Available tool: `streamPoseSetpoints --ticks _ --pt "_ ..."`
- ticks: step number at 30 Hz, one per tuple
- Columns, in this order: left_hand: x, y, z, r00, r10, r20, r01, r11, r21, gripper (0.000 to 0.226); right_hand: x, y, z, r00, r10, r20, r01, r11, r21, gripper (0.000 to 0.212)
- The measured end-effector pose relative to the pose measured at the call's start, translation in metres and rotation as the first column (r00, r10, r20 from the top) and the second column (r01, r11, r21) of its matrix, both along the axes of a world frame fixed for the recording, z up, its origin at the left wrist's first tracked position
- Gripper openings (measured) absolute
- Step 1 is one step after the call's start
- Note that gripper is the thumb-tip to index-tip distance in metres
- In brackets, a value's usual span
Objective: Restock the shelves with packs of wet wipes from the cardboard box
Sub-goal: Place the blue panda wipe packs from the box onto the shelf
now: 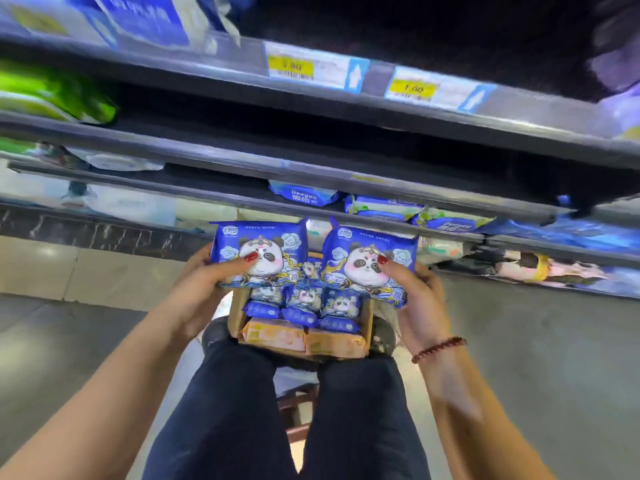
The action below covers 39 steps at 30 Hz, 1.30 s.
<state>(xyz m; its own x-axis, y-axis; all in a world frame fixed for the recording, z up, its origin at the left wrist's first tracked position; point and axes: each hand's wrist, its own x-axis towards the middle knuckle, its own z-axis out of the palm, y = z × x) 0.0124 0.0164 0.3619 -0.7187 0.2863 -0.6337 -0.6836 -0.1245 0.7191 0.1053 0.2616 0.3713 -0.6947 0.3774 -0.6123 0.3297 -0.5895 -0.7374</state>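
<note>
Plainly, each of our hands holds one pack of wipes. The left hand (202, 285) grips a panda pack (263, 251) with its thumb pressed on the printed front. The other fingers lie behind the pack, hidden. The right hand (420, 303) grips a second pack (372, 258) the same way, thumb on the panda's face and fingers out of sight behind. The two packs sit side by side with a narrow gap between them, faces toward us.

Just below and between the hands sits the box (238, 318). We cannot tell whether it rests on our knees or on something lower. Its far end is covered by the two held packs. Inside we make out more blue packs (304, 308) standing in rows. Nearest us, two orange packs (273, 336) lie flat, and what lies under them is hidden.

Beyond the hands run the shelves (311, 174), badly blurred. Just past the held packs, some shelf packs (303, 195) in blue and white lie on a low shelf. Only the word "Deeyeo" is readable on them. Higher up are two yellow price tags (291, 65) with fuzzy digits. The upper right corner is too dark to make out. A bracelet (438, 348) of dark red beads circles the right wrist. Both forearms are cut off by the frame's edge.
</note>
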Motion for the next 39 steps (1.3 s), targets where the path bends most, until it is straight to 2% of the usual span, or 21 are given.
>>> streamPoseSetpoints --ticks 2,4,5,7,10,12,14,15,18,21,24,25,28,29,31,32,33,34,36,37,39 --pt "0.001 0.001 0.021 1.000 0.029 -0.002 -0.029 0.999 0.029 0.048 -0.002 0.004 0.023 0.997 0.044 -0.063 -0.041 0.998 0.041 0.033" --pt "-0.001 0.004 0.039 0.998 0.070 -0.008 -0.069 0.996 0.052 0.071 -0.008 0.009 0.046 0.988 0.081 -0.133 -0.074 0.995 0.059 0.019" --pt "-0.004 0.005 0.049 0.994 0.109 -0.003 -0.109 0.992 0.068 0.073 -0.012 0.013 0.057 0.981 0.090 -0.169 -0.082 0.995 0.054 0.016" --pt "-0.011 0.010 0.065 0.993 0.116 -0.007 -0.115 0.989 0.095 0.055 -0.020 0.019 0.074 0.973 0.108 -0.203 -0.098 0.993 0.060 0.015" --pt "-0.023 0.023 0.088 0.997 0.073 -0.033 -0.069 0.992 0.104 0.027 -0.036 0.033 0.099 0.955 0.150 -0.254 -0.118 0.984 0.136 0.026" --pt "-0.036 0.032 0.098 0.994 0.102 -0.028 -0.098 0.988 0.118 0.029 -0.049 0.042 0.114 0.948 0.193 -0.255 -0.140 0.967 0.212 0.035" --pt "-0.051 0.042 0.107 0.992 0.125 -0.028 -0.120 0.985 0.126 0.056 -0.065 0.054 0.129 0.937 0.236 -0.259 -0.156 0.943 0.293 0.032" --pt "-0.057 0.048 0.112 0.991 0.130 -0.032 -0.125 0.983 0.136 0.056 -0.074 0.060 0.136 0.931 0.248 -0.268 -0.155 0.933 0.325 0.029" --pt "-0.074 0.063 0.123 0.989 0.128 -0.080 -0.116 0.984 0.136 0.030 -0.109 0.078 0.153 0.931 0.256 -0.262 -0.146 0.915 0.376 0.020" --pt "-0.085 0.073 0.133 0.981 0.123 -0.153 -0.103 0.986 0.131 0.030 -0.154 0.106 0.159 0.944 0.221 -0.246 -0.106 0.907 0.408 0.016" --pt "-0.091 0.076 0.136 0.977 0.113 -0.182 -0.094 0.989 0.111 0.046 -0.210 0.125 0.156 0.972 0.171 -0.159 -0.081 0.885 0.459 0.050" --pt "-0.092 0.077 0.136 0.976 0.114 -0.184 -0.095 0.990 0.109 0.046 -0.225 0.129 0.154 0.971 0.190 -0.144 -0.099 0.872 0.480 0.053" --pt "-0.095 0.075 0.134 0.976 0.099 -0.192 -0.077 0.990 0.119 0.047 -0.258 0.136 0.140 0.965 0.216 -0.148 -0.111 0.851 0.513 0.022" --pt "-0.096 0.074 0.134 0.976 0.093 -0.195 -0.069 0.990 0.124 0.049 -0.267 0.141 0.133 0.966 0.217 -0.138 -0.109 0.832 0.545 0.028" --pt "-0.098 0.073 0.133 0.976 0.074 -0.204 -0.049 0.991 0.123 0.049 -0.281 0.146 0.124 0.978 0.164 -0.129 -0.038 0.748 0.662 0.091" --pt "-0.098 0.073 0.133 0.976 0.068 -0.205 -0.043 0.991 0.124 0.049 -0.287 0.147 0.120 0.974 0.174 -0.145 -0.019 0.701 0.713 0.110" --pt "-0.098 0.073 0.133 0.977 0.070 -0.203 -0.044 0.991 0.127 0.049 -0.292 0.150 0.117 0.969 0.211 -0.130 -0.040 0.650 0.759 0.109" --pt "-0.099 0.073 0.133 0.976 0.072 -0.204 -0.046 0.991 0.128 0.049 -0.290 0.142 0.124 0.965 0.253 -0.062 -0.095 0.564 0.820 0.095" --pt "-0.099 0.073 0.134 0.975 0.073 -0.208 -0.047 0.991 0.125 0.046 -0.290 0.139 0.128 0.962 0.261 0.077 -0.166 0.338 0.926 0.073" --pt "-0.099 0.072 0.135 0.975 0.074 -0.209 -0.049 0.991 0.121 0.044 -0.294 0.143 0.128 0.963 0.240 0.124 -0.180 0.229 0.957 0.071" --pt "-0.100 0.072 0.135 0.974 0.077 -0.211 -0.054 0.992 0.115 0.043 -0.299 0.146 0.128 0.967 0.158 0.199 -0.214 0.083 0.973 0.070"
